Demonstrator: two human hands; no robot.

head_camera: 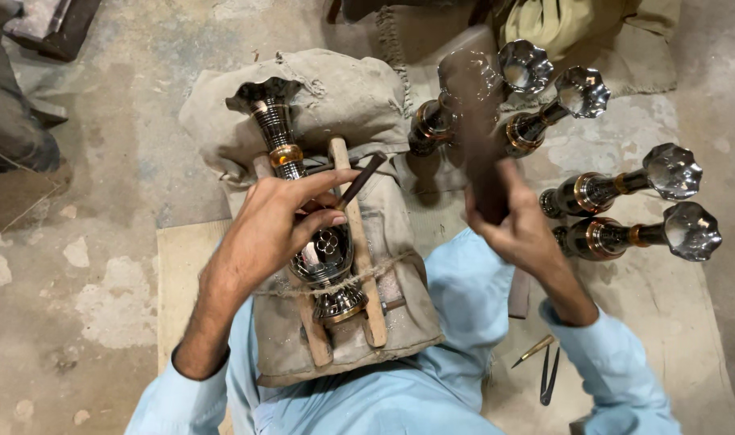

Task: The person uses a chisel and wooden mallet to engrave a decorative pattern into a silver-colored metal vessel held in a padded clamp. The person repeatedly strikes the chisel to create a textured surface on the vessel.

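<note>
Here my left hand (283, 221) pinches a thin dark chisel (359, 181) between closed fingers, tip on the metal vase (315, 242) lying between two wooden slats (359, 250) tied onto a padded sack (335, 105) in my lap. My right hand (516, 229) is clenched around a blurred wooden mallet (476, 97), raised. Risk, I think: a skewed blow slips the chisel, scarring the vase or hitting my fingers. No containers hold anything; four finished vases (625, 189) lie on the floor cloth (674, 306) near its right edge.

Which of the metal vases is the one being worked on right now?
The vase lying on the padded sack, tied between two wooden slats, under the left hand with its punch. The others lie loose at right.
</note>
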